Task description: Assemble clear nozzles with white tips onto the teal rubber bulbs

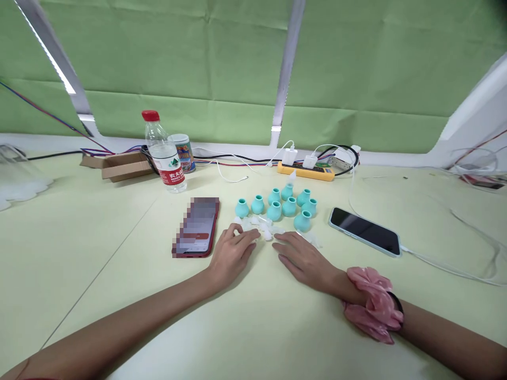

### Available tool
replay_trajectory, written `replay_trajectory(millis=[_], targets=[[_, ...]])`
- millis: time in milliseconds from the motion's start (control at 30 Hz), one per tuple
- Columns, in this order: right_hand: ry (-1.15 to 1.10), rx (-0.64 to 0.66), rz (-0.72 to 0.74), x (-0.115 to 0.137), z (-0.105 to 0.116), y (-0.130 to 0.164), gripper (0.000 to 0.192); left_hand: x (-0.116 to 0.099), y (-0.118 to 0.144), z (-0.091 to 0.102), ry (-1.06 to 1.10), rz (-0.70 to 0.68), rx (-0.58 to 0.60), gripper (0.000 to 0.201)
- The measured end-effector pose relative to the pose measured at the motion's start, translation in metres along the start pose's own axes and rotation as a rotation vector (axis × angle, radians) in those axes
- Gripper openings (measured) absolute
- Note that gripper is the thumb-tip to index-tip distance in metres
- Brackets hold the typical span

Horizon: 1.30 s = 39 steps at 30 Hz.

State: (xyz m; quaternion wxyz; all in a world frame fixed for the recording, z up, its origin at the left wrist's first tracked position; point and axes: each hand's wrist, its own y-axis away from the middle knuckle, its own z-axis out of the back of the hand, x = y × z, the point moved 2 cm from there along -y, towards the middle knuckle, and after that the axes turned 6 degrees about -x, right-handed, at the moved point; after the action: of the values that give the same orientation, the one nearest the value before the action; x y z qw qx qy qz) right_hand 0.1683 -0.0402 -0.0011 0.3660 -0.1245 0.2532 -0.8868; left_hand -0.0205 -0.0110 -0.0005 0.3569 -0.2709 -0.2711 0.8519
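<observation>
Nearest of all are the two bare forearms, stretched forward over the pale green table [99, 232]; the right wrist wears a pink scrunchie [374, 309] with a dark band just behind it. The left hand [232, 252] lies palm down, its fingers loosely curled and resting among a scatter of small clear pieces [261, 226]; whether they pinch one I cannot tell. The right hand [303, 258] lies flat and open, fingers spread, gripping nothing, its fingertips at the edge of the same clear pieces; the two hands sit near each other, not touching.

Just beyond the clear pieces stands a cluster of nine teal caps [277, 203], upright, close together; one at the back carries a clear tip on top. Left of the left hand lies a red phone [197, 227], screen up; right of the caps lies a dark phone [365, 230] in a pale case, a white cable running from its near end off to the right.

Further back, an orange power strip [304, 171] holds two white chargers; to the left stand a water bottle [162, 153] with a red cap and a can [182, 152] just behind it, beside an open cardboard box [121, 164]; loose wires run along the far edge under a green backdrop [198, 63].
</observation>
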Motion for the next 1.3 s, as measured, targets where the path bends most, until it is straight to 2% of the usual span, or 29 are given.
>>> replay_trajectory(millis=[167,333,400,500,633,733,867,933,1067,1167,1300], targets=[[0.059,0.054,-0.008,0.005,0.002,-0.006,0.036,0.004,-0.003,0.001,0.138,0.083,-0.054,0.021],[0.139,0.160,0.072,0.013,-0.003,-0.023,0.040,0.005,-0.006,0.002,0.121,0.148,-0.010,0.023],[0.139,0.153,0.061,0.013,-0.006,-0.026,0.039,0.006,-0.007,0.002,0.143,0.202,0.022,0.025],[0.108,0.086,0.053,0.012,-0.010,-0.026,0.026,0.007,-0.008,0.001,0.151,0.260,0.058,0.024],[0.106,0.013,-0.014,0.008,-0.013,-0.025,0.020,0.005,-0.008,0.000,0.066,0.221,0.127,0.023],[0.158,0.028,-0.077,0.006,-0.014,-0.026,0.025,0.003,-0.009,0.000,0.030,0.225,0.172,0.017],[0.159,0.051,-0.104,0.004,-0.014,-0.028,0.020,0.002,-0.010,0.001,0.028,0.243,0.177,0.004],[0.122,0.035,-0.114,0.002,-0.014,-0.028,0.018,0.001,-0.009,0.000,0.051,0.208,0.171,0.008],[0.032,-0.015,-0.111,0.000,-0.017,-0.027,0.015,0.003,-0.007,-0.004,0.067,0.113,0.216,0.033],[-0.020,-0.042,-0.121,-0.002,-0.019,-0.026,0.014,0.005,-0.006,-0.006,0.046,0.116,0.220,0.026],[-0.070,-0.057,-0.170,-0.005,-0.020,-0.025,0.012,0.007,-0.008,-0.005,0.122,0.179,0.204,0.017]])
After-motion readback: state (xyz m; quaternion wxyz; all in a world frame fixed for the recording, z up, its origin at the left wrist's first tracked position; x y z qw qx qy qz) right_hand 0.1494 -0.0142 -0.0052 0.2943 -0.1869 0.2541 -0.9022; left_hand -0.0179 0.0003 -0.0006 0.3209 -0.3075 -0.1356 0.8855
